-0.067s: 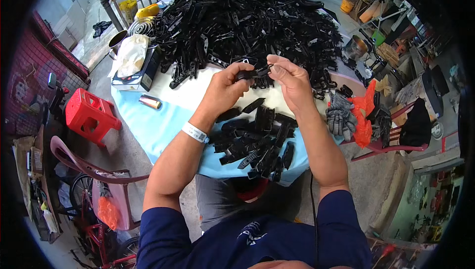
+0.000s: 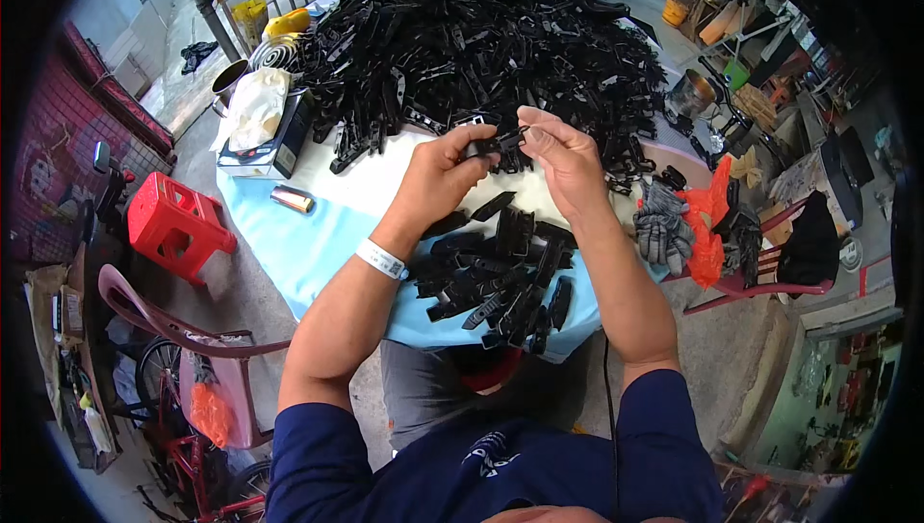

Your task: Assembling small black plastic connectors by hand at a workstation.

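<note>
Blue-covered table [image 2: 289, 244], black plastic parts heap [image 2: 481, 32], hands [image 2: 505, 162] pinching one part [image 2: 496, 145]

Bright even daylight, sharp centre, dark warped rim

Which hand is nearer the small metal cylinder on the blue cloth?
Left. The left hand is just right of the metal cylinder; the right hand is farther right, beyond the left one.

The small black part [image 2: 498, 144] is largely covered by the fingers [image 2: 539, 133] of both hands, so its shape cannot be made out. The far edge of the tabletop [image 2: 318, 234] is buried under the heap of black parts [image 2: 472, 32]. The person's shoulders are cut off at the lower edge.
</note>
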